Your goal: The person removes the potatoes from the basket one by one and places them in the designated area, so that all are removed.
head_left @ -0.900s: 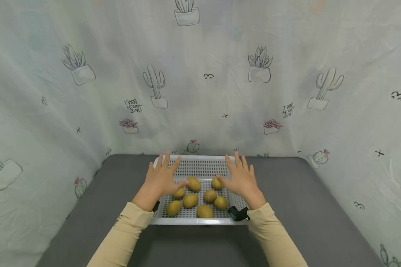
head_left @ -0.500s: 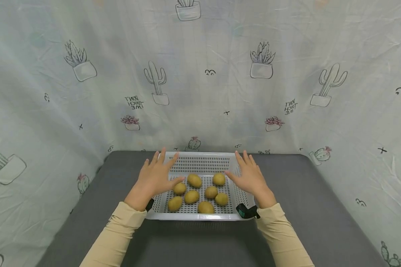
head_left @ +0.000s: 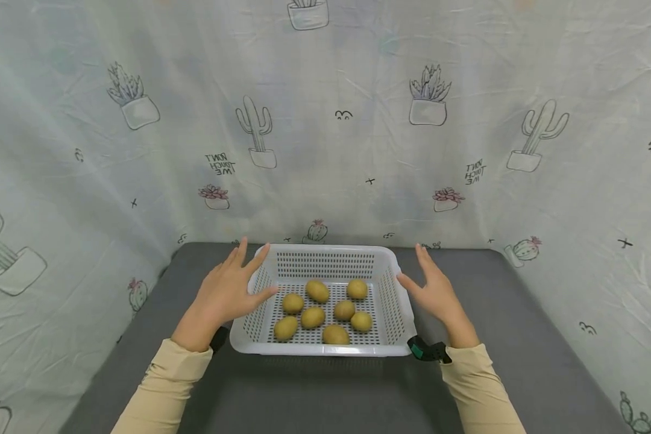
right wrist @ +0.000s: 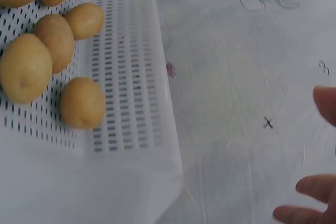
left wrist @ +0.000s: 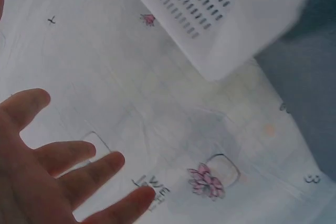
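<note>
Left hand (head_left: 222, 295), right hand (head_left: 436, 292), and eight potatoes (head_left: 313, 317) sitting untouched between them!

And here's the line-up: the white basket (head_left: 325, 349) sits squarely between the two hands, upright on the grey table (head_left: 314, 398). The table seems to carry all its weight, so it needs no grip to stay level. The hands are well apart, one by each end, fingers spread and nothing in either. Look at the left thumb: from the head view it crosses the basket's rim, yet the left wrist view shows a gap between the fingers and the basket corner. On the right, there's a gap too, fingers clear of the side wall.

Why so tidy in the middle? The potatoes lie in a single layer on the slotted floor, some touching, some just apart, and the raised walls on each hand's side probably keep those round shapes from rolling off. The dark wrist strap (head_left: 427, 349) below the right hand comes right by the basket's near corner; whether it touches, can't tell. Out beyond both hands, the cactus-print curtain (head_left: 325, 150) backs the table.
</note>
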The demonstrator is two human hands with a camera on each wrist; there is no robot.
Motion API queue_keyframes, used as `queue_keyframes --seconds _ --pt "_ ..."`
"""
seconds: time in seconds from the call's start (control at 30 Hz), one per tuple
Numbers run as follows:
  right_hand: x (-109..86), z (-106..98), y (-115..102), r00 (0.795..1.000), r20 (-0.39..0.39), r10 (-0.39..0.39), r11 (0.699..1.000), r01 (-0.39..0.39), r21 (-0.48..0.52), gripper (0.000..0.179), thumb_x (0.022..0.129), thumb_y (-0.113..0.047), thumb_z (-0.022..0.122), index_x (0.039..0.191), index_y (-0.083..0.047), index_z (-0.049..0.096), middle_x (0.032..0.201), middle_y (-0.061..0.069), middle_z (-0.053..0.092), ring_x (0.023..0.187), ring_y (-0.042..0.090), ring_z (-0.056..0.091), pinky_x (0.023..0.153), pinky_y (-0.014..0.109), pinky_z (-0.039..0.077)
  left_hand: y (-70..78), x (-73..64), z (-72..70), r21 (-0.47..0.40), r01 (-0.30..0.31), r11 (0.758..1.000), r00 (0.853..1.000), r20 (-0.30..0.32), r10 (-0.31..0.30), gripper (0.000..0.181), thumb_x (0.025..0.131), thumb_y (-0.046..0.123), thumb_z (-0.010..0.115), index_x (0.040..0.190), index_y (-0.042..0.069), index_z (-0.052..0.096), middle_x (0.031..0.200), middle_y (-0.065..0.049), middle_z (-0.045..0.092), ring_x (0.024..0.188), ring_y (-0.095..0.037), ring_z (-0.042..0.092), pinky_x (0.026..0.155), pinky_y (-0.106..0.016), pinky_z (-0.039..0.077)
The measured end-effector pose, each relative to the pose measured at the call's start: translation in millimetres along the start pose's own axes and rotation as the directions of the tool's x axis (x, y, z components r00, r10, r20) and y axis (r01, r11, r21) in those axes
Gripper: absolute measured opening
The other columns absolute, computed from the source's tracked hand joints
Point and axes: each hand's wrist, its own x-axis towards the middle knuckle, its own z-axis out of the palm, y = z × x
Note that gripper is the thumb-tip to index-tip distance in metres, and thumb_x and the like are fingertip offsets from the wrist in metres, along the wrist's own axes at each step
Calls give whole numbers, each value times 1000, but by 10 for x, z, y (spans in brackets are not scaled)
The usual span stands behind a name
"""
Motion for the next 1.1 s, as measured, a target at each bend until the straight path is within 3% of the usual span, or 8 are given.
queue_keyframes --seconds 0.1,0.2,0.33,0.6,0.8,0.93,1.03,1.1 --pt "-72 -44 77 1000 -22 10 999 -9 35 83 93 -42 55 154 -11 8 159 16 9 143 43 14 108 63 17 -70 -56 14 -21 -6 1000 1000 -20 6 85 85 61 57 153 25 20 155 -27 14 127 -47 42 71 -52 50" --pt "-151 -78 145 1000 -30 8 996 -6 89 82 93 -38 58 154 -12 10 158 17 11 141 45 18 108 61 21 -134 -95 45 -46 -4 999 1000 -25 3 86 84 60 59 153 24 22 154 -27 18 116 -50 51 59 -47 49" --pt "-223 -111 212 999 -42 -12 986 19 168 79 94 -31 59 154 -13 11 158 18 13 140 45 21 108 58 25 -206 -129 80 -63 -5 998 999 -32 3 86 83 59 61 153 25 23 154 -26 20 119 -51 48 66 -52 50" --pt "-295 -129 328 996 -68 -62 954 79 289 75 94 -17 58 154 -12 13 158 18 15 143 39 16 108 46 22 -321 -153 181 -144 -26 989 1000 -15 24 80 84 59 59 150 24 31 154 -19 26 124 -51 44 76 -60 47" --pt "-300 -133 368 992 -77 -100 937 120 329 73 94 -12 57 154 -15 14 157 18 15 143 38 15 106 9 24 -422 -166 316 -225 -34 974 999 11 37 79 83 60 61 148 22 36 154 -18 28 123 -50 45 80 -65 44" --pt "-298 -140 369 990 -68 -120 919 137 369 73 94 -9 57 154 -15 15 158 17 14 143 38 14 99 0 23 -492 -177 416 -341 -47 939 998 29 61 76 84 51 65 147 19 38 153 -19 28 129 -49 41 90 -66 39" --pt "-293 -133 363 990 -59 -129 910 142 390 73 94 -8 56 154 -15 15 158 17 14 142 40 14 98 1 25 -550 -173 491 -441 -91 893 994 20 111 73 85 39 69 147 14 38 153 -21 27 132 -47 37 93 -61 41" --pt "-288 -127 359 989 -55 -134 907 145 396 73 94 -8 56 154 -14 15 158 18 14 142 40 14 98 1 25 -581 -162 540 -490 -122 863 990 4 142 72 86 33 70 147 11 38 153 -22 27 128 -46 42 91 -57 45"
